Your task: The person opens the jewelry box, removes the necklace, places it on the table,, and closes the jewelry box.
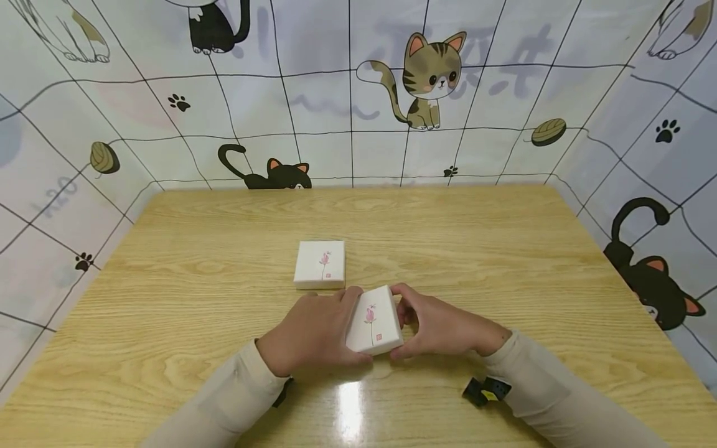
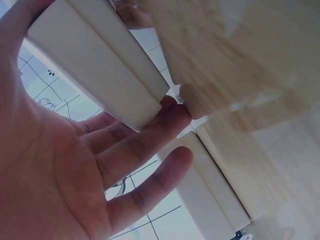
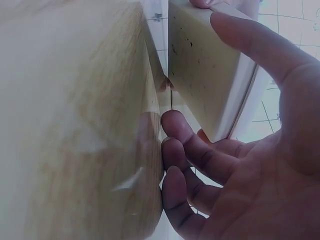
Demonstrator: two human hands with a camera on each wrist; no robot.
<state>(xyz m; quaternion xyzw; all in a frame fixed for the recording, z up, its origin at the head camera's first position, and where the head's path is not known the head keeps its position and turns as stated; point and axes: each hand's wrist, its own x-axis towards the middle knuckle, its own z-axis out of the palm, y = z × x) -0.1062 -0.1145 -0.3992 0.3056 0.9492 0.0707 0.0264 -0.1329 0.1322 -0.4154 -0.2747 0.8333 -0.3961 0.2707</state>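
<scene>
A small square white box (image 1: 374, 323) with a pink flower printed on its lid is held between both hands, tilted and raised off the table. From the left side, my left hand (image 1: 320, 330) grips it, thumb at the near edge and fingers at the far edge. At its right end, my right hand (image 1: 442, 320) holds the corners between thumb and forefinger. In the right wrist view the box's underside (image 3: 200, 70) shows small dark specks; the other right fingers (image 3: 175, 187) are curled near the tabletop. The lid seam runs along the box's side (image 2: 100, 55) in the left wrist view.
A second white box (image 1: 320, 264) with the same flower print lies flat on the wooden table (image 1: 476, 249), just beyond the left hand. Cat-patterned sheeting (image 1: 347, 106) surrounds the back and sides. A black wrist device (image 1: 486, 391) sits beneath the right sleeve.
</scene>
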